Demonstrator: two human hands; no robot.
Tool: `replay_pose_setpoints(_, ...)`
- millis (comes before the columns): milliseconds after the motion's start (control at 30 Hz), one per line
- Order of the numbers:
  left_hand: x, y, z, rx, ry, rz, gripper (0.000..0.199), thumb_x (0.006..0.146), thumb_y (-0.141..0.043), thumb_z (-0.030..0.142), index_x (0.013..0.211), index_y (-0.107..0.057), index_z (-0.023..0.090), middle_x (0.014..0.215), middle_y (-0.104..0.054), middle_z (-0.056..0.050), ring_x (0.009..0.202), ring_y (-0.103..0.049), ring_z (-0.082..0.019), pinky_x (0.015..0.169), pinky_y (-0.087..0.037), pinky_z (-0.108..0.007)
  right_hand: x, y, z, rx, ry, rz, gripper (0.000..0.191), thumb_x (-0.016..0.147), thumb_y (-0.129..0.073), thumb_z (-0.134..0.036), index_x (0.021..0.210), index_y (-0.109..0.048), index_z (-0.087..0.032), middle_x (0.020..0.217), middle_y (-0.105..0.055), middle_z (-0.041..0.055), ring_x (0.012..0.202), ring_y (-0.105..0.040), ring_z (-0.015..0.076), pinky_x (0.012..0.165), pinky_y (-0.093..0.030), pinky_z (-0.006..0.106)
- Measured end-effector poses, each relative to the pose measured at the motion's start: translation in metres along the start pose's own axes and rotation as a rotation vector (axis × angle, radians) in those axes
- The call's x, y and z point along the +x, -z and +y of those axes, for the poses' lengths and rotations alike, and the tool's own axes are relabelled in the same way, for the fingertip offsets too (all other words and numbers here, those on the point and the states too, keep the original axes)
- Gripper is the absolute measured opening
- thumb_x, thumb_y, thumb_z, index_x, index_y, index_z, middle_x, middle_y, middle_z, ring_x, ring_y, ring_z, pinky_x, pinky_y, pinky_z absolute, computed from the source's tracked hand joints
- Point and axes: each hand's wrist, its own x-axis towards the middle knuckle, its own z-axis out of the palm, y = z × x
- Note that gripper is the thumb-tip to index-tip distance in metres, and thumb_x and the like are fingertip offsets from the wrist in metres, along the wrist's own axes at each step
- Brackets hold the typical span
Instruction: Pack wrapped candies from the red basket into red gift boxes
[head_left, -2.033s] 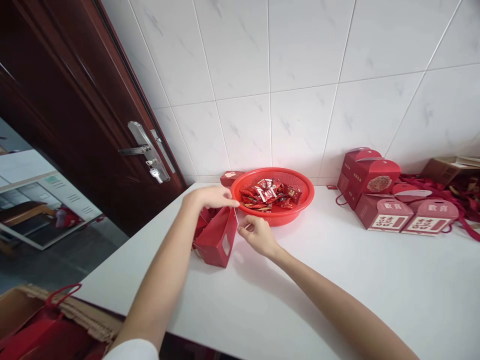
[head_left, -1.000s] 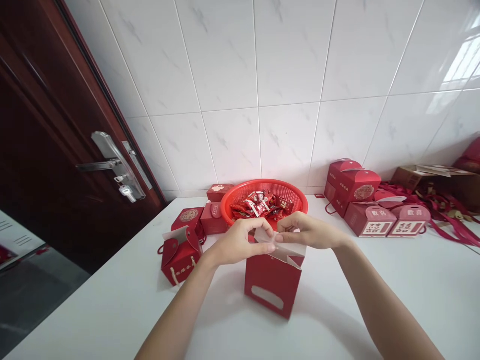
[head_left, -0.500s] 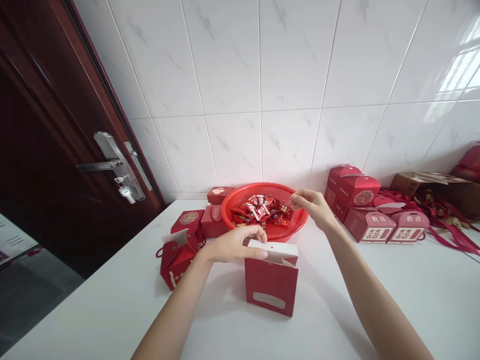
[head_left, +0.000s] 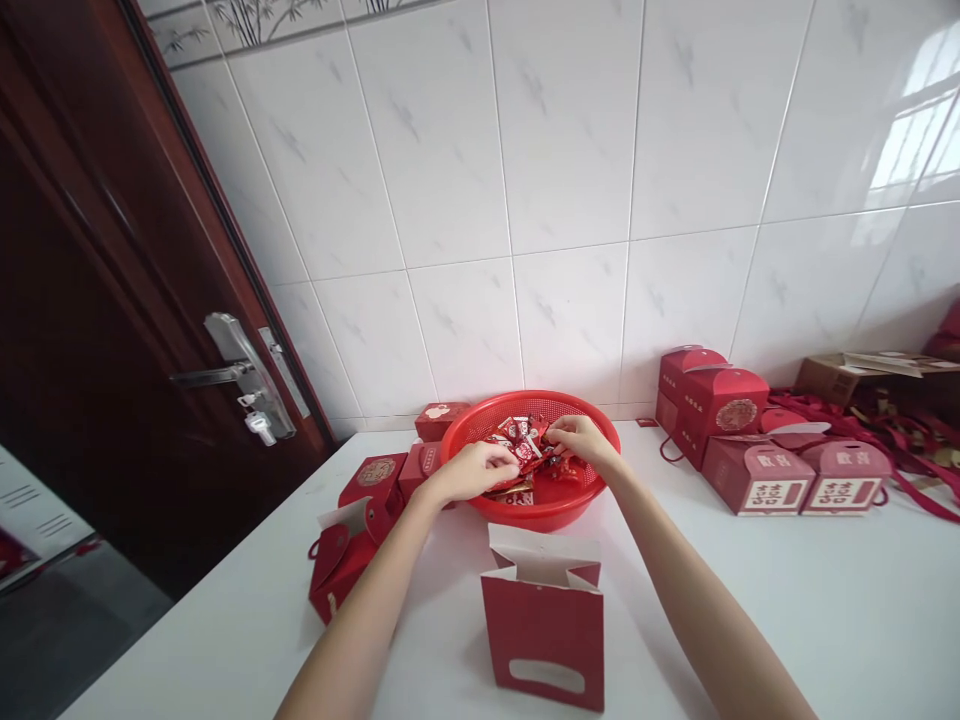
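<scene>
A red plastic basket holds a pile of wrapped candies, mostly red with some white. Over its left side, my left hand has thumb and fingers pinched at the candies. Across from it my right hand reaches in from the right, its fingertips closed on candy wrappers. Exactly which pieces each hand grips is partly hidden. In front of the basket a red paper gift box stands upright with its top flaps apart and an oval cutout low on its face. Neither hand touches the box.
Several red gift boxes sit at the left of the basket, and more decorated boxes are stacked on the right. Red ribbons lie beside a cardboard box. A tiled wall backs the white table; a dark door is at left.
My left hand has let go of the red gift box and moved into the basket. My right hand has moved left, down among the candies. The view has shifted slightly upward.
</scene>
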Motion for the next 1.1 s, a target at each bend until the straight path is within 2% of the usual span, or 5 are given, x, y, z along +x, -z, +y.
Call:
replay_pose_setpoints(233,0.055,-0.03,-0.01,0.467,0.218,-0.172,0.077,0.051,-0.081,0.025,0.126,-0.063,0.019,0.142,-0.053,-0.024,0.13,-0.047,-0.05,0.099,-0.043,-0.057,-0.002,0.002,0.003,-0.015,0.015,0.02,0.008,0.071,-0.067,-0.018,0.065,-0.062,-0.019,0.058,-0.063,-0.0024,0.053,-0.063,0.0125,0.051,-0.047,0.021)
replay_pose_setpoints(433,0.053,-0.03,-0.019,0.473,0.182,-0.214,0.042,0.054,-0.076,0.016,0.096,-0.071,0.019,0.103,-0.072,-0.017,0.097,-0.068,-0.043,0.081,-0.053,-0.049,0.002,0.0,0.01,0.004,0.045,0.012,0.007,0.07,-0.066,-0.023,0.065,-0.063,-0.019,0.06,-0.064,-0.001,0.054,-0.064,0.0156,0.051,-0.047,0.025)
replay_pose_setpoints(633,0.055,-0.032,-0.025,0.294,0.094,-0.035,0.037,0.076,-0.063,0.019,0.113,-0.066,0.022,0.108,-0.073,-0.008,0.099,-0.069,-0.027,0.081,-0.053,-0.034,0.002,0.002,0.013,0.002,0.065,0.0,0.01,0.071,-0.066,-0.029,0.07,-0.064,-0.019,0.064,-0.066,0.0002,0.061,-0.067,0.0183,0.057,-0.05,0.028)
replay_pose_setpoints(833,0.058,-0.032,-0.023,-0.142,-0.155,0.321,0.036,0.081,-0.064,0.022,0.117,-0.062,0.02,0.12,-0.07,-0.008,0.114,-0.063,-0.025,0.102,-0.046,-0.037,-0.004,0.003,0.006,-0.001,0.059,-0.066,0.025,0.076,-0.068,-0.043,0.08,-0.066,-0.018,0.075,-0.07,0.0037,0.069,-0.07,0.0206,0.06,-0.052,0.029)
replay_pose_setpoints(1100,0.056,-0.029,-0.021,-0.265,-0.214,0.345,0.062,0.071,-0.077,0.02,0.129,-0.056,0.021,0.141,-0.057,-0.01,0.135,-0.049,-0.026,0.114,-0.037,-0.038,-0.011,0.006,-0.004,0.013,0.037,-0.216,0.027,0.076,-0.074,-0.041,0.09,-0.071,-0.018,0.08,-0.071,0.0021,0.066,-0.066,0.0138,0.065,-0.052,0.026)
